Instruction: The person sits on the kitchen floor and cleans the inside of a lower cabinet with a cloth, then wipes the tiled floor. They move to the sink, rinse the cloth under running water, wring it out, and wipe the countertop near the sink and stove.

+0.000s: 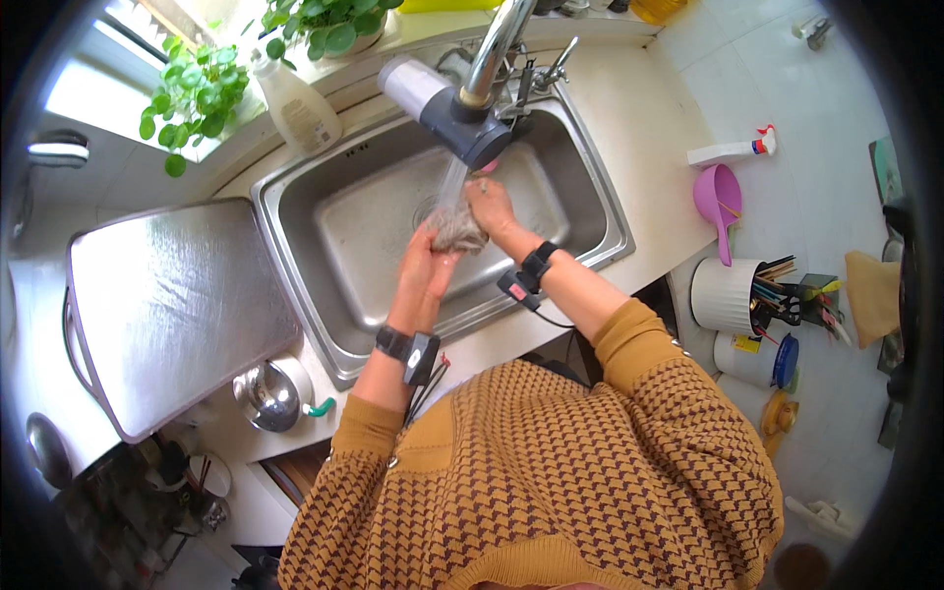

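Note:
Over the steel sink basin (354, 243), a wet, greyish-brown bundle, perhaps a cloth (459, 230), is held between both hands. My left hand (426, 262) supports it from below and the left, fingers around its near side. Curled against its upper right side is my right hand (490, 205), which grips it. Water runs down onto the bundle from a tap-mounted water filter (453, 114) with a dark grey body, fixed to the chrome faucet (495, 51). A small pink thing (490, 167) shows just beyond my right hand, mostly hidden.
Left of the sink lies a large metal board (177, 317) with a handle, near a shiny metal pot (269, 394). A white bottle (299, 110) and potted plants (195, 96) line the window side. Rightward are a purple ladle (714, 195), a spray bottle (726, 153) and a utensil holder (723, 295).

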`<state>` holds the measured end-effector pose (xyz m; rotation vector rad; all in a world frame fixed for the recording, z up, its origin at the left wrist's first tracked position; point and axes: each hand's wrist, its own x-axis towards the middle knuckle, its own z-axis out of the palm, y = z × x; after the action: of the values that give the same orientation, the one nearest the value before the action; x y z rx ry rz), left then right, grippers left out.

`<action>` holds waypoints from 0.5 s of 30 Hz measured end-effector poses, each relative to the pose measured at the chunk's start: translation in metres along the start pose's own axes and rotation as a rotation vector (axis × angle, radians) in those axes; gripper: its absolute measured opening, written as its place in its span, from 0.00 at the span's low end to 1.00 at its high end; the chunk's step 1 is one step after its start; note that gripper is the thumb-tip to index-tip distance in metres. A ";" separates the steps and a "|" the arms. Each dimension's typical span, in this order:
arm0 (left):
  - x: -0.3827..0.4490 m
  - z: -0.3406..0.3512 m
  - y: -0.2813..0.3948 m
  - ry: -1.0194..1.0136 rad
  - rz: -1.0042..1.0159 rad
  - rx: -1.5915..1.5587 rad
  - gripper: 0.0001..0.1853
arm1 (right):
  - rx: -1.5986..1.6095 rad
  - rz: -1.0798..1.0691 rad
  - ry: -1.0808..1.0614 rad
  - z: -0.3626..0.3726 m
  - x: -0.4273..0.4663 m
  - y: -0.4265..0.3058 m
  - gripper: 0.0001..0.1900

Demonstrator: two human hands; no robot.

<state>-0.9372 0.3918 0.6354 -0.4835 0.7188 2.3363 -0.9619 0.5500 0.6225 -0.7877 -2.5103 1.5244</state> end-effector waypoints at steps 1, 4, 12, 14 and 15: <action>0.000 0.000 0.001 0.014 0.016 -0.018 0.18 | 0.228 0.077 -0.159 -0.003 -0.002 0.005 0.16; 0.004 -0.004 0.012 0.070 -0.050 0.133 0.20 | 0.797 0.358 -0.571 -0.017 -0.016 0.011 0.17; 0.008 -0.021 0.014 0.339 -0.074 -0.042 0.29 | 0.554 0.051 -0.514 -0.036 -0.024 -0.021 0.07; 0.007 -0.026 0.005 0.527 -0.153 0.038 0.31 | 0.570 -0.057 -0.538 -0.024 -0.048 -0.028 0.06; 0.005 -0.028 -0.002 0.428 -0.158 -0.022 0.33 | 0.419 -0.125 -0.508 -0.016 -0.064 -0.033 0.06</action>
<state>-0.9357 0.3783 0.6101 -1.0318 0.8146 2.1131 -0.9134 0.5203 0.6695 -0.1941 -2.3229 2.3211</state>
